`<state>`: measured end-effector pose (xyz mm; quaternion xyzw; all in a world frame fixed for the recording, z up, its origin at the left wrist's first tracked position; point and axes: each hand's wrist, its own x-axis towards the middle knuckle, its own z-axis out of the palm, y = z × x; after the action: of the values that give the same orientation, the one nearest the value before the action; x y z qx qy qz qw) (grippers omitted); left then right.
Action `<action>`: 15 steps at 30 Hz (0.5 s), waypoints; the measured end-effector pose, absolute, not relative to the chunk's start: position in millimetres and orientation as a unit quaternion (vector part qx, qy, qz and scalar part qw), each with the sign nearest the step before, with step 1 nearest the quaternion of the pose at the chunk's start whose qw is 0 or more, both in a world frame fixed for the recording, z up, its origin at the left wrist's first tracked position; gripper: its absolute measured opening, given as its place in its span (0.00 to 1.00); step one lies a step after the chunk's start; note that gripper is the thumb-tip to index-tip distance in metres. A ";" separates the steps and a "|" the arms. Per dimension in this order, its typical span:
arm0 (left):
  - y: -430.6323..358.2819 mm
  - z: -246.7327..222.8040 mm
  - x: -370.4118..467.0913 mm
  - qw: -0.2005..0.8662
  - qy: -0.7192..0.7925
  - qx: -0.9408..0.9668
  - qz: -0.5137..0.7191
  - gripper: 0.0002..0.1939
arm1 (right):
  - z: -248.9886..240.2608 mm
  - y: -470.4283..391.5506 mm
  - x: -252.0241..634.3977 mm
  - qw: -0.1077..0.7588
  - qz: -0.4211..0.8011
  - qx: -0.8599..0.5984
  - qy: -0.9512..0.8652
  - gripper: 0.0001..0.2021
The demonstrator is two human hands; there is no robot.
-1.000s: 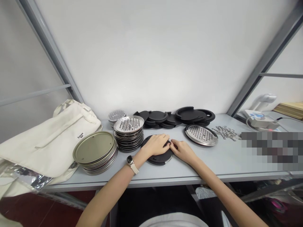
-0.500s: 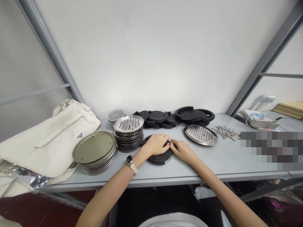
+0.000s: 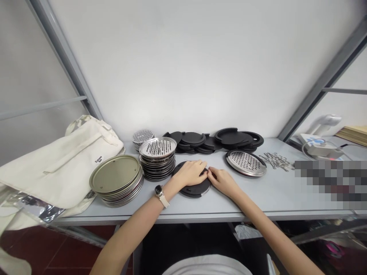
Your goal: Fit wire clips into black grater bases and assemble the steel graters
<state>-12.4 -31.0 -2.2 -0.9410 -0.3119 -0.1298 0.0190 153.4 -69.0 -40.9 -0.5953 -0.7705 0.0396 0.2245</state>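
Note:
A round black disc (image 3: pixel 195 190) lies near the front of the grey table, with a bit of metal rim showing at its lower right. My left hand (image 3: pixel 192 173) rests over its top, fingers bent and pressed on it near the right edge. At that same edge my right hand (image 3: pixel 222 180) has thumb and forefinger pinched together, almost touching the left fingertips. Whatever sits in the pinch is too small to make out. Just left stands a stack of round metal grater plates (image 3: pixel 158 148). A black-rimmed grater disc (image 3: pixel 246 163) lies to the right.
Olive round plates (image 3: pixel 116 173) are stacked at the left beside a cream bag (image 3: pixel 63 164). Black rings and discs (image 3: pixel 192 139) lie along the wall. Small metal clips (image 3: pixel 276 161) are heaped at the right, before a white device (image 3: pixel 317 147).
The whole view has shifted slightly, so things sit a little further right. Both hands keep nearly the same pose at the black disc's edge.

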 end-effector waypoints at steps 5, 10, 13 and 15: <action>-31.1 -1.7 -13.2 0.018 -0.310 -0.942 -0.128 0.12 | -41.0 -69.7 153.3 0.225 0.045 -0.593 -0.772 0.14; -30.6 -1.8 -13.8 0.022 -0.303 -0.943 -0.135 0.11 | -40.8 -69.4 153.3 0.234 0.047 -0.591 -0.770 0.13; -31.1 -1.0 -14.0 0.017 -0.305 -0.943 -0.129 0.12 | -40.7 -69.6 153.3 0.239 0.046 -0.593 -0.768 0.13; -31.4 -0.5 -14.0 0.014 -0.307 -0.943 -0.125 0.11 | -40.1 -70.5 153.0 0.241 0.044 -0.593 -0.767 0.14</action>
<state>-14.0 -31.4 -0.5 -0.9432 -0.3074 -0.1252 0.0142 153.0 -70.5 -40.1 -0.5927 -0.7673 0.0444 0.2410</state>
